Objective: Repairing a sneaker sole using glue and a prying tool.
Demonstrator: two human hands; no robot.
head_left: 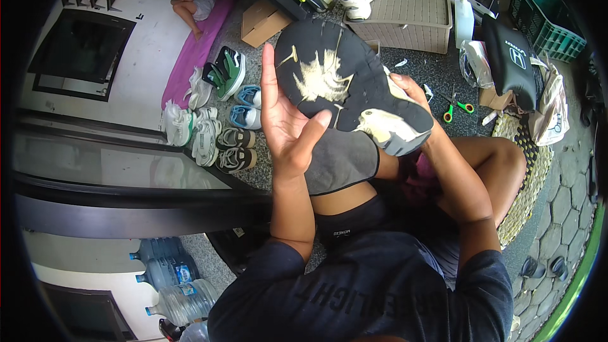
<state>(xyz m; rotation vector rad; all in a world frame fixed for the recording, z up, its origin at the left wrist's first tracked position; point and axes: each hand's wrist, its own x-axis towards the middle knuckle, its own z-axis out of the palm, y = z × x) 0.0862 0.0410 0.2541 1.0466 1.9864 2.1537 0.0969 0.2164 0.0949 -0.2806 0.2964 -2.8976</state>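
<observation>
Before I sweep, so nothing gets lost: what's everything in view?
sole: one, black and cream, centre, held
pad: one, grey, below sole
shoes: several, green, blue, white, left
sandals: two, brown-black, left
storage box: one, beige, top centre
carton: one, brown, left of storage box
scissors: one, green-orange handles, right
cushion: one, black, right
crate: one, green, top right
slippers: two, dark, lower right
water bottles: at least three, bluish, lower left
mat: one, purple, upper left
other person: one, pale clothing, on mat
left hand: one, bare, at sole's left
right hand: one, bare, at sole's right
</observation>
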